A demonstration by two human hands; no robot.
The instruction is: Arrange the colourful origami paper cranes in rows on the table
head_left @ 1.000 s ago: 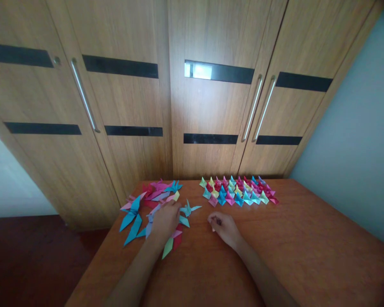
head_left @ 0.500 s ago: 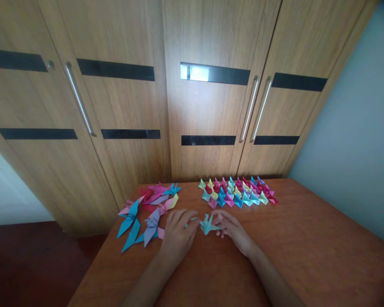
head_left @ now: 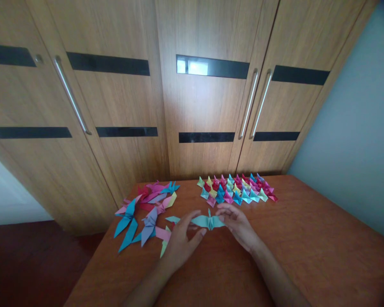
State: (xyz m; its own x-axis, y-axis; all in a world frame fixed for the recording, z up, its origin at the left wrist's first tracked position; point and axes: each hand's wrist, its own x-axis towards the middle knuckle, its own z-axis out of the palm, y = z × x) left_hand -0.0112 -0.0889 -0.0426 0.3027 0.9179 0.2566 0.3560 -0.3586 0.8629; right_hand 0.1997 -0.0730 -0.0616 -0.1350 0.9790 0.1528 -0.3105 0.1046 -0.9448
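A light teal origami crane [head_left: 210, 222] faces me with its wings spread to both sides and its thin neck or tail pointing up. My right hand [head_left: 238, 224] pinches the tip of its right wing between thumb and fingers. My left hand [head_left: 184, 238] is at the other wing, its thumb and fingers apart with the wing between them; whether it touches the paper I cannot tell. Left of that hand lies a loose pile of folded cranes, among them a lavender crane [head_left: 149, 222] and a blue crane [head_left: 128, 219].
Rows of small folded paper pieces [head_left: 237, 189] in many colours stand at the back of the brown wooden table [head_left: 307, 238]. Behind the table rises a wooden wardrobe [head_left: 208, 111] with metal handles. A pale wall [head_left: 348, 149] is on the right.
The crane has turned, and its wings are now spread sideways. My left hand has opened beside its left wing. My right hand has moved slightly right, and the view has shifted a little.
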